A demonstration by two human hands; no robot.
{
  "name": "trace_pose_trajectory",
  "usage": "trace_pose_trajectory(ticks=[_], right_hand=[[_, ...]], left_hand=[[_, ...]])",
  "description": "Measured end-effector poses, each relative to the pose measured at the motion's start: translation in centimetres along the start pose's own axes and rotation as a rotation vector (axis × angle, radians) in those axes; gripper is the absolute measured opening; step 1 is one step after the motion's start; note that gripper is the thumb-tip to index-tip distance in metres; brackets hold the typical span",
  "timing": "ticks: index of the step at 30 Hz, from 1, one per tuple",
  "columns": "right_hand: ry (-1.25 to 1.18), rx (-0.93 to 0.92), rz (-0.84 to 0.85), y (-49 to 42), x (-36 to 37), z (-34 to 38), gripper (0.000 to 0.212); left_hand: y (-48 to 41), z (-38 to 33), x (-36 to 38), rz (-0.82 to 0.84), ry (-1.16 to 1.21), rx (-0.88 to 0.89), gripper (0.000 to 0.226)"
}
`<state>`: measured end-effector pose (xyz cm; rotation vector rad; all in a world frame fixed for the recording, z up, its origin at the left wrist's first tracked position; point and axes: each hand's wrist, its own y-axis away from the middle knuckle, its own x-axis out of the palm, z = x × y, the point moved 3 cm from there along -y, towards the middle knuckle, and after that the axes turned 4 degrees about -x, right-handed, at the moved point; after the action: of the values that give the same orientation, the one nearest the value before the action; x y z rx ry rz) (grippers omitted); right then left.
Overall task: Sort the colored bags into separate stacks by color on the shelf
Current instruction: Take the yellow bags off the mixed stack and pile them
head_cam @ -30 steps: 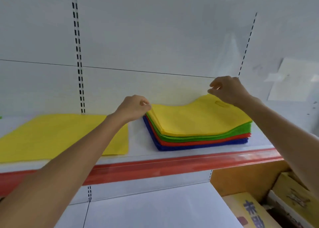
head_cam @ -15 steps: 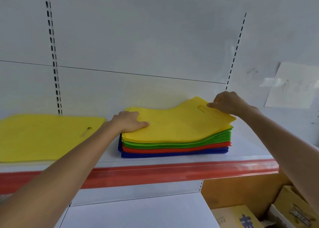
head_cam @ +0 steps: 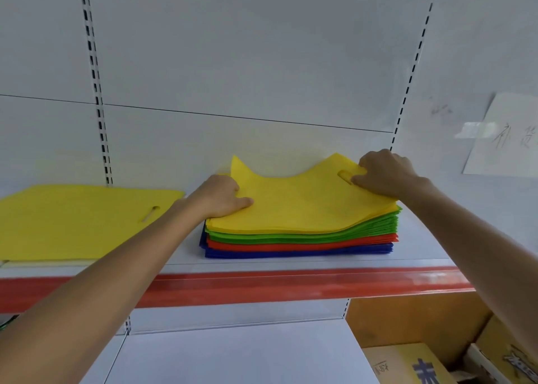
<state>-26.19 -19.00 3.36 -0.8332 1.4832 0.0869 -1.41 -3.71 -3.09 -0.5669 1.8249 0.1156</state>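
Mixed bag stack (head_cam: 300, 239): centre of shelf (head_cam: 291, 263).
Separate bag pile (head_cam: 72, 220): 9 o'clock of stack, apart.
Top bag (head_cam: 300, 206): on stack; left hand (head_cam: 221, 199) at 9 o'clock edge, right hand (head_cam: 384, 174) at 2 o'clock corner.
Cardboard boxes (head_cam: 407, 364): below shelf, 5 o'clock.

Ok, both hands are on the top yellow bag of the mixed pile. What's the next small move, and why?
Probably lift the top yellow bag and carry it left onto the yellow stack. The left hand and right hand grip its edges, its back corners are raised, and that stack lies alongside.
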Motion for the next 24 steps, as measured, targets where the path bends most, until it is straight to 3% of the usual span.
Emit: trace_pose_trajectory(ticks=[3, 6, 12, 20, 24], right_hand=[[0.028, -0.04, -0.048, 0.1, 0.0, 0.5, 0.044], [-0.025, -0.077, -0.085, 0.0, 0.2, 0.6, 0.038], [-0.067, -0.178, -0.124, 0.1, 0.3, 0.4, 0.037], [-0.3, -0.066, 0.014, -0.1, -0.2, 1.2, 0.049], [-0.27, -0.027, 0.016, -0.4, -1.4, 2.3, 0.045]], left_hand=[[0.1, 0.0, -0.8, -0.099, 0.119, -0.019, 0.049], [-0.1, 0.1, -1.2, -0.226, 0.204, -0.048, 0.037], [-0.4, -0.2, -1.0, -0.16, 0.244, -0.124, 0.022], [-0.4, 0.5, -2.0, -0.195, 0.253, 0.012, 0.049], [0.0, 1.8, -3.5, -0.238, 0.233, 0.072, 0.053]])
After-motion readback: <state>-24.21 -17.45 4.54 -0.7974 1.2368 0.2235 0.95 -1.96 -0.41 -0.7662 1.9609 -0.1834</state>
